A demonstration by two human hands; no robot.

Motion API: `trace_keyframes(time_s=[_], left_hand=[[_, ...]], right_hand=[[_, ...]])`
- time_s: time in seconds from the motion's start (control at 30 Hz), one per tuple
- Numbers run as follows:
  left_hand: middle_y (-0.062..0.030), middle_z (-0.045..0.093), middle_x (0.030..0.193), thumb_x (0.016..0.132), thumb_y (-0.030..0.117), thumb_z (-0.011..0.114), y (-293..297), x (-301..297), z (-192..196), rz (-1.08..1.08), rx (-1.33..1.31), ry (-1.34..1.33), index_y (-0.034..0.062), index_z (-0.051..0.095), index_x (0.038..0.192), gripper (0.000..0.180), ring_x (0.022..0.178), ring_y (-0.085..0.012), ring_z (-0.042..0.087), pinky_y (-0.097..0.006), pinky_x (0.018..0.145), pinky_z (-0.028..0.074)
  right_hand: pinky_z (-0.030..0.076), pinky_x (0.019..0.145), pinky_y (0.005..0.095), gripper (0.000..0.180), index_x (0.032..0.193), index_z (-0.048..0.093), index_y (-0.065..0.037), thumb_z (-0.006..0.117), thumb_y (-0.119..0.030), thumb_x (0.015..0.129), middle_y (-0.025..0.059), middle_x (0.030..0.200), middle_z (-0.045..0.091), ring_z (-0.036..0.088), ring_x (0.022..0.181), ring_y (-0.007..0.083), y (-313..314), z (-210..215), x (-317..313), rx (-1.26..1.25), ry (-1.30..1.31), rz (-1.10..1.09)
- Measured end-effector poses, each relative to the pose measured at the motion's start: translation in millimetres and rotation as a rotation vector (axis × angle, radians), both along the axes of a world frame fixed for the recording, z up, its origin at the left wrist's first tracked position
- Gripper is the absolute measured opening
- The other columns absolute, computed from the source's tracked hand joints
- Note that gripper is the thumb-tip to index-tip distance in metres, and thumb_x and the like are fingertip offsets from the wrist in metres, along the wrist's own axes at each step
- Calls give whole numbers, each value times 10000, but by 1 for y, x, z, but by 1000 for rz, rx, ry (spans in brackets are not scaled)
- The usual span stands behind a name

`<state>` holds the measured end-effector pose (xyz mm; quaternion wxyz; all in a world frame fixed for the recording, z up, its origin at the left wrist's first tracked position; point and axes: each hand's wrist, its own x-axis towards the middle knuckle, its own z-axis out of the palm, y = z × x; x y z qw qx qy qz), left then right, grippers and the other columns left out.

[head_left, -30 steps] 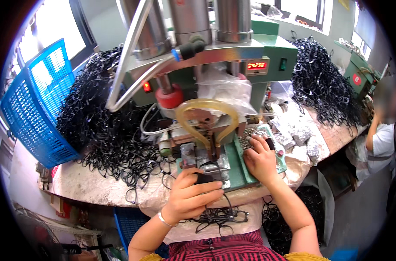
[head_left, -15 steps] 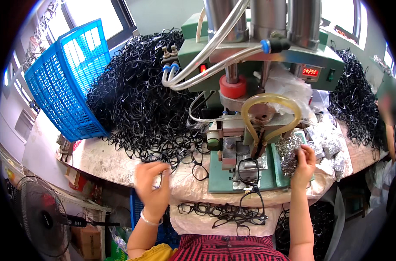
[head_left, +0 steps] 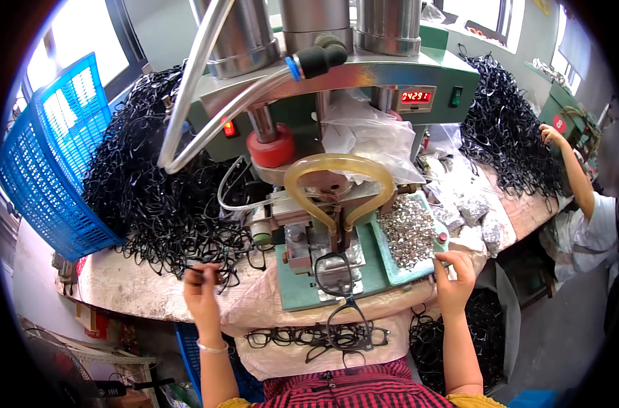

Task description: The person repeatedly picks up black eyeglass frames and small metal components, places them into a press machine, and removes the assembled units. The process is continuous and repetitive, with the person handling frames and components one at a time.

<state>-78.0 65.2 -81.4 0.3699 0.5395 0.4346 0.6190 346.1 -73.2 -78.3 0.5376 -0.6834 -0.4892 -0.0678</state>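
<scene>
My left hand is at the near edge of the heap of black eyeglass frames, its fingertips closed on a dark eyeglass frame, slightly blurred. By the near right corner of a tray of small shiny metal pieces is my right hand. Its thumb and fingers are pinched together; anything between them is too small to make out. Between my hands stands a green press machine. One black eyeglass frame sits at its metal fixture, its lower lens hanging over the front edge.
More black frames lie on the cloth before me. A blue basket leans at left. Plastic bags of metal pieces sit right of the tray. Another heap of frames and a co-worker's arm are at far right.
The view has shifted right. My left hand has reached the heap and closed on a frame. My right hand has left the metal pieces for the tray's corner. A co-worker's arm now shows.
</scene>
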Motion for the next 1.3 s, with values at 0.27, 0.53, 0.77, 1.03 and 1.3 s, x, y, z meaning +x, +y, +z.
trace_keyframes(time_s=[0.27,0.53,0.77,1.03,1.3], left_hand=[[-223,690,860,1030,257,425,3,54,26,-393,-353,-419,113,477,980,161,681,-234,651,-340,631,561],[-226,685,843,1040,310,406,-13,72,-3,-460,-536,-585,92,495,972,245,667,-246,631,-349,542,518],[-253,619,643,990,272,370,-65,103,104,-553,-253,-523,59,434,925,231,576,-288,607,-358,680,517],[-294,663,839,1040,245,361,-72,148,101,-1117,-982,-595,59,458,995,215,602,-288,626,-335,526,516],[-337,663,881,1044,234,369,-60,162,79,-1162,-1009,-660,59,455,1033,195,600,-288,650,-348,516,544]], right_hand=[[506,806,305,150,915,716,11,712,59,773,96,927,702,656,894,199,51,66,-59,-23,173,548],[484,844,255,393,1183,549,13,715,-4,827,65,937,663,638,907,112,85,55,-102,75,645,574],[481,911,289,419,1221,518,36,707,-5,848,85,1111,647,634,986,124,75,79,-118,50,920,661],[456,1037,398,309,1139,662,-29,706,-80,837,179,1310,601,579,1231,281,63,73,-72,-172,210,557],[465,981,457,115,858,733,-115,769,-142,752,194,1236,619,554,1202,398,64,-14,-2,-175,-254,-6]])
